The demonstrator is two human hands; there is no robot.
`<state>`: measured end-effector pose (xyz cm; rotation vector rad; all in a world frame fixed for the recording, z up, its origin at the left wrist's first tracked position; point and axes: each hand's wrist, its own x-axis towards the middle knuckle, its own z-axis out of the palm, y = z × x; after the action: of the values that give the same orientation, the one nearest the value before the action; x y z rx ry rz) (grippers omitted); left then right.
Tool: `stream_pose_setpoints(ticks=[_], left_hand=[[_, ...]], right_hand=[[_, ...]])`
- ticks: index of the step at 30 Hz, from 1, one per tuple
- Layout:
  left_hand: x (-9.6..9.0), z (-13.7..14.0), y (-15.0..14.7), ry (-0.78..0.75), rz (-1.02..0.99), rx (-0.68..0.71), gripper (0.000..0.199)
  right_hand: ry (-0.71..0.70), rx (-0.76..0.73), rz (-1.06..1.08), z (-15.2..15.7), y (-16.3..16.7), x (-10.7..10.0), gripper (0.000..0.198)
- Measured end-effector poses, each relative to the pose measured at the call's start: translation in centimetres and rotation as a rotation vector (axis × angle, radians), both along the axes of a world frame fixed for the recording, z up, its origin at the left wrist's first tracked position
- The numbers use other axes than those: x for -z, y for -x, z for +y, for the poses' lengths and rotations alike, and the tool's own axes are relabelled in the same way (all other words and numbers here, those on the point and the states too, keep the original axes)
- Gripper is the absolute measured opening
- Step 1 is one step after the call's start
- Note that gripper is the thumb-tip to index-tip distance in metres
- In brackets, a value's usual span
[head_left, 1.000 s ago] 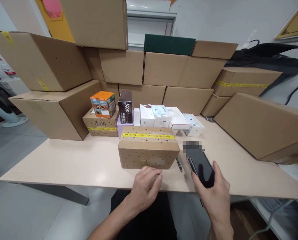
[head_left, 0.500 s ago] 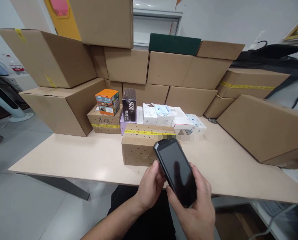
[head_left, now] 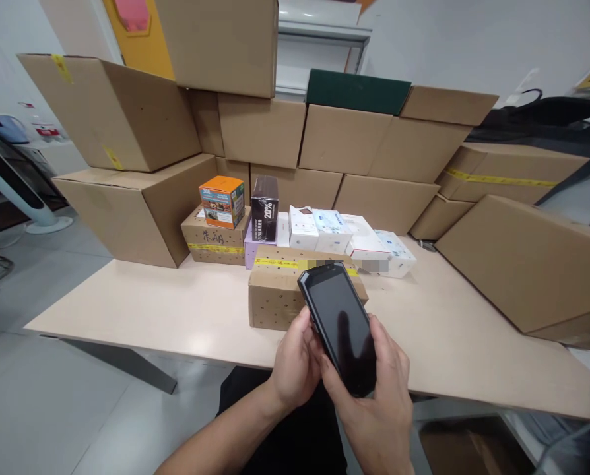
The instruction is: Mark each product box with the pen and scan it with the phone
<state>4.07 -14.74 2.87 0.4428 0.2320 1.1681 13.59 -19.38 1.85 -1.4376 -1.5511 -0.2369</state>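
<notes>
A black smartphone (head_left: 342, 326) with a dark screen is held tilted above the table's front edge. My right hand (head_left: 374, 396) grips its lower part, with the thumb on the near side and the fingers along the right edge. Against the phone's left edge, my left hand (head_left: 297, 363) is closed, its thumb up beside the frame and its other fingers partly hidden behind. Just beyond the phone lies a taped cardboard box (head_left: 275, 300) with small printed marks, partly covered by it.
Small white boxes (head_left: 332, 231), a dark box (head_left: 264, 208) and an orange box (head_left: 222, 201) stand behind on the table (head_left: 141, 297). Large cardboard cartons (head_left: 344, 138) form a wall at the back. Another big carton (head_left: 527, 264) leans at the right.
The phone and my right hand have shifted slightly left and up. My view has turned a little, so the boxes appear further right. Both hands stay on the phone.
</notes>
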Motion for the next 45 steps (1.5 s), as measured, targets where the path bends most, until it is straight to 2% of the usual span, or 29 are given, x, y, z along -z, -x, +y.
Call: stream_pose_setpoints(ticks=[9, 19, 27, 32, 33, 35, 39, 41, 43, 45], left_hand=[[-0.7, 1.1, 0.4, 0.010, -0.015, -0.036, 0.041], [-0.5, 1.7, 0.5, 0.008, -0.018, -0.031, 0.043], [-1.0, 1.6, 0.6, 0.061, 0.043, -0.059, 0.043], [-0.5, 0.8, 1.4, -0.025, 0.166, -0.090, 0.048], [-0.2, 0.5, 1.7, -0.067, 0.208, -0.141, 0.047], [0.7, -0.2, 2.4, -0.202, 0.316, -0.337, 0.042], [2.5, -0.4, 5.1, -0.601, 0.567, -0.966, 0.030], [3.1, 0.4, 6.8, -0.734, 0.653, -1.230, 0.028], [3.7, 1.7, 8.4, -0.731, 0.736, -1.349, 0.032], [4.4, 3.0, 9.7, -0.662, 0.821, -1.355, 0.034]], right_hand=[[-0.025, -0.019, -0.038, 1.3, 0.3, -0.8, 0.080], [-0.038, -0.049, -0.044, 2.0, -0.1, -0.7, 0.076], [-0.054, -0.075, -0.009, 2.2, 0.1, -0.6, 0.078], [-0.048, -0.030, 0.039, 1.9, -0.9, -0.1, 0.080], [-0.038, 0.003, 0.056, 1.7, -1.3, 0.0, 0.080], [-0.005, 0.096, 0.099, 1.3, -2.3, 0.1, 0.080], [0.117, 0.336, 0.162, 0.5, -5.4, 0.9, 0.083], [0.181, 0.416, 0.145, 0.3, -7.4, 1.9, 0.085], [0.218, 0.449, 0.096, 0.3, -9.5, 3.4, 0.086], [0.241, 0.452, 0.034, 0.5, -11.4, 5.4, 0.088]])
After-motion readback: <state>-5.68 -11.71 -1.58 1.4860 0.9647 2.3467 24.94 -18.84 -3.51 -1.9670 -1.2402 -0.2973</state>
